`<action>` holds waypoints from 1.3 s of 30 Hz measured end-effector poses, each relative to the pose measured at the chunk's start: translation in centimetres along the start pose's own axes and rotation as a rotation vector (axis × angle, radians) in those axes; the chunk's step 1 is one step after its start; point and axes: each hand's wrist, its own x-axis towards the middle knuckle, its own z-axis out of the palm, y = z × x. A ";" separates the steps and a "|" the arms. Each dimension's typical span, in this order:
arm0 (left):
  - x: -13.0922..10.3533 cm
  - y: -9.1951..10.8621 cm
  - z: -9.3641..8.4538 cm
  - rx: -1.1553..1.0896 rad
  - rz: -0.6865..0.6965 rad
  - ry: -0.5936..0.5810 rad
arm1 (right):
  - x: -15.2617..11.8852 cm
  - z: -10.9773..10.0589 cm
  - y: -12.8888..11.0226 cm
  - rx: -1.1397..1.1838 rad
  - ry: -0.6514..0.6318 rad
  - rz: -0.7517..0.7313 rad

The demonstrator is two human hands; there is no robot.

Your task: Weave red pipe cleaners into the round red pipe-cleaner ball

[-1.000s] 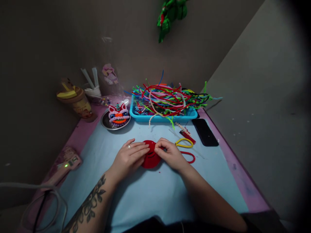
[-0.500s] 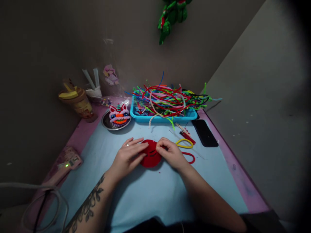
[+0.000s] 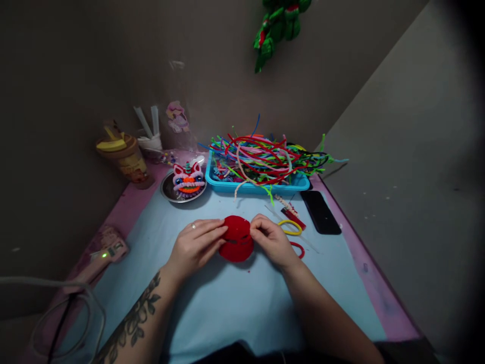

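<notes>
A red, round, fuzzy piece (image 3: 237, 248) with dark gaps across its middle is between my two hands, above the blue table cover. My left hand (image 3: 195, 243) grips its left edge, fingers stretched together over the top and the thumb mostly hidden. At the right edge my right hand (image 3: 271, 240) pinches the piece between thumb and forefinger. Just right of that hand lie a yellow pipe-cleaner loop (image 3: 291, 227) and a red pipe-cleaner loop (image 3: 298, 248), the red one partly hidden by the hand.
A blue tray (image 3: 257, 188) heaped with pipe cleaners stands at the back. Left of it, a metal bowl (image 3: 170, 192) holds a fuzzy lion-head figure (image 3: 188, 182). A phone (image 3: 321, 212) lies right, a corded pink tool (image 3: 102, 260) left. A cup (image 3: 131, 164) stands back left.
My left fingers have drawn back toward the piece's left edge, so more red shows. The piece now looks bent across its middle. The view has shifted slightly.
</notes>
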 end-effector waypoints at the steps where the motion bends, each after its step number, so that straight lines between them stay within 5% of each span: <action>1: 0.0 0.0 0.0 0.003 -0.015 -0.003 | 0.0 0.1 0.0 -0.016 -0.002 -0.001; 5: 0.2 0.5 0.0 -0.063 -0.164 0.033 | 0.0 0.2 0.2 -0.055 0.023 -0.018; 9: 0.8 1.0 0.2 -0.240 -0.590 0.230 | -0.2 0.1 -0.2 -0.126 0.163 -0.113; 11: 1.0 1.1 0.5 -0.487 -0.851 0.268 | -0.5 0.2 -0.5 -0.198 0.243 -0.191; 15: 0.9 1.3 1.5 -1.139 -1.172 0.126 | -1.1 0.7 -0.9 -0.349 0.381 -0.336; 17: 0.8 1.7 2.2 -1.403 -1.204 0.098 | -1.3 1.2 -0.7 -0.369 0.416 -0.343; 21: 1.1 2.6 3.5 -1.596 -1.113 0.267 | -1.6 2.6 0.1 -0.326 0.390 -0.272; 39: 0.9 2.7 3.2 -1.494 -1.229 0.572 | -1.6 4.9 0.8 -0.317 0.271 -0.213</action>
